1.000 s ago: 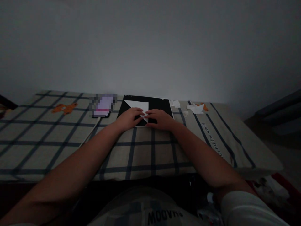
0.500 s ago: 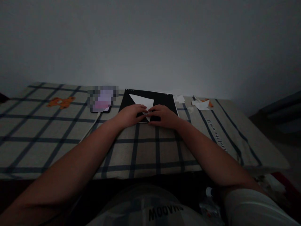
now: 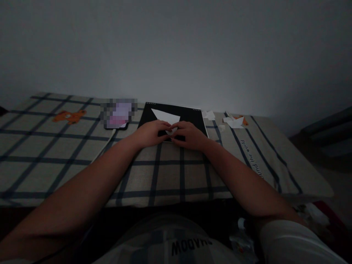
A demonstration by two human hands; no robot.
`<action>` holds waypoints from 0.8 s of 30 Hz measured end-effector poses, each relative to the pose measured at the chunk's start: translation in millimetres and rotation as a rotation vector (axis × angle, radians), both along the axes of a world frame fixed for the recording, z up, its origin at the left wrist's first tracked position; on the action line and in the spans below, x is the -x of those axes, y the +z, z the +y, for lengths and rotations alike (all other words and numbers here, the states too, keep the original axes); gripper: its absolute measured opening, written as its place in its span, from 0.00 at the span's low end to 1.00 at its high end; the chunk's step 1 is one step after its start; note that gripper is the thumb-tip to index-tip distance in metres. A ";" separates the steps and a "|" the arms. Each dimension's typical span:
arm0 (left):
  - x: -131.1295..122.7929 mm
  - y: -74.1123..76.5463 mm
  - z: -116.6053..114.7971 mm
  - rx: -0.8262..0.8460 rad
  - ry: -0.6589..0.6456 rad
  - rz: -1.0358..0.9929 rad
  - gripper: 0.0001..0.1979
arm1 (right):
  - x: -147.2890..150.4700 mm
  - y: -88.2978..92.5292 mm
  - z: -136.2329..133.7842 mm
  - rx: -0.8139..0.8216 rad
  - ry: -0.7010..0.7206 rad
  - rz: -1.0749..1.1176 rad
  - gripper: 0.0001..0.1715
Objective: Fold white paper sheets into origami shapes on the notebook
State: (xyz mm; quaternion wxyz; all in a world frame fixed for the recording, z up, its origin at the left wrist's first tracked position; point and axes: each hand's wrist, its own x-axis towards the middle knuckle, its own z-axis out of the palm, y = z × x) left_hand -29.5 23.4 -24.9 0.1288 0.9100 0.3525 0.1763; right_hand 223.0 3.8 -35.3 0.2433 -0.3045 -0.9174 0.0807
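Note:
A white folded paper (image 3: 168,116) with pointed corners lies on a black pad (image 3: 192,114) that has small holes along its back edge. My left hand (image 3: 154,133) is at the paper's near part from the left, thumb and fingers closed on it. From the right, my right hand (image 3: 189,135) pinches the same near part. The fingertips of both hands meet there and hide the paper's near tip.
A phone (image 3: 118,115) with a white cable (image 3: 106,145) lies left of the pad on the checked tablecloth (image 3: 167,174). White paper scraps (image 3: 209,115) and a folded paper piece (image 3: 235,122) are at the right. A clear bottle (image 3: 242,238) stands below the table edge.
My fingertips have drawn closer together over the paper's near part, and its near tip, visible before, is now covered. The whole view has shifted slightly.

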 end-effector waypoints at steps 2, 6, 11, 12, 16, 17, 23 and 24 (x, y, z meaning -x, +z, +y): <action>0.8 1.1 -0.2 -0.004 -0.017 -0.006 0.20 | 0.2 2.1 -0.1 -0.031 -0.008 0.001 0.09; 0.0 2.3 0.0 -0.006 -0.057 -0.037 0.16 | -1.4 3.5 3.4 -0.103 -0.024 0.068 0.11; -1.9 1.1 1.6 -0.064 -0.084 -0.074 0.14 | -3.4 5.0 5.1 -0.138 -0.028 0.200 0.15; -1.8 0.7 2.1 -0.088 -0.080 -0.081 0.15 | -3.2 5.5 4.2 -0.120 -0.030 0.208 0.15; -0.1 0.0 3.9 -0.161 -0.065 -0.094 0.16 | -1.3 6.2 0.3 -0.022 -0.063 0.187 0.15; 0.3 0.2 3.9 -0.170 -0.066 -0.093 0.16 | -1.0 5.9 0.0 -0.009 -0.072 0.173 0.14; -1.6 1.7 1.8 -0.156 -0.105 -0.096 0.16 | -1.8 4.2 1.1 -0.036 -0.102 0.145 0.14; -2.2 1.6 1.8 -0.149 -0.099 -0.106 0.16 | -2.0 4.5 0.6 -0.042 -0.106 0.141 0.14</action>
